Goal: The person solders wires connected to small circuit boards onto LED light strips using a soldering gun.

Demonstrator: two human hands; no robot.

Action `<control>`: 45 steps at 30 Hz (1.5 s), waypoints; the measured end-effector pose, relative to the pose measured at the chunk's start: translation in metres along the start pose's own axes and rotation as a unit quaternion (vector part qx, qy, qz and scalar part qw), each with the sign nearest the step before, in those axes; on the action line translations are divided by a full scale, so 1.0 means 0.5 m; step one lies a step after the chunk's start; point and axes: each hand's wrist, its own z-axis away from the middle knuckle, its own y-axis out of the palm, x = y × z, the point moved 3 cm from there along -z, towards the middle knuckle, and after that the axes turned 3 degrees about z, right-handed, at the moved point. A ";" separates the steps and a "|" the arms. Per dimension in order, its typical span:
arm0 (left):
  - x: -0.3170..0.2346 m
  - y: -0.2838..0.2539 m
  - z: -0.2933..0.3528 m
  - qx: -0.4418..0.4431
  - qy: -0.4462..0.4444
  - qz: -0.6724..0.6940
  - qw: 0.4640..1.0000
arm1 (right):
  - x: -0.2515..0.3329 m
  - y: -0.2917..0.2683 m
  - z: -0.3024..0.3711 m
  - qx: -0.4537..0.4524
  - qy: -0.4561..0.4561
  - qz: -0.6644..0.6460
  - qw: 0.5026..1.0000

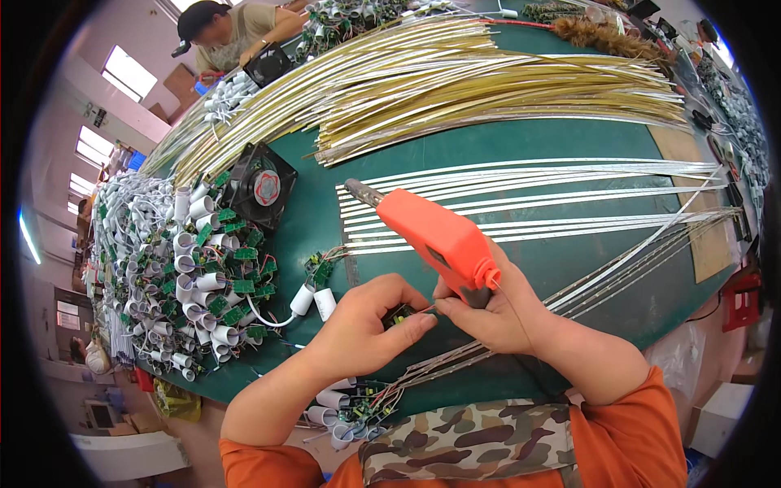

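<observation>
My right hand [500, 313] is wrapped round the grip of an orange soldering gun [435, 232], whose metal tip points to the upper left. A thin solder wire trails from its back end over my wrist. My left hand [378, 321] pinches a small circuit board [396, 315], mostly hidden by the fingers, and a thin wire runs from it toward my right hand. Beyond the gun, several white LED strips [521, 232] lie side by side on the green table. One board with wires [319, 264] touches the strips' left ends, with white lamp caps [303, 299] beside it.
A large heap of white lamp caps with green boards [195, 285] covers the left side. Behind it stands a black fan [260, 187]. Bundles of yellowish strips [504, 93] lie across the back. A co-worker [236, 37] sits at the far left. Finished-looking wired strips [455, 358] lie near my lap.
</observation>
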 end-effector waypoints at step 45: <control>0.207 -0.242 -0.112 -0.032 -0.230 -0.064 0.970 | -0.034 0.022 -0.042 -0.040 0.105 -0.030 0.993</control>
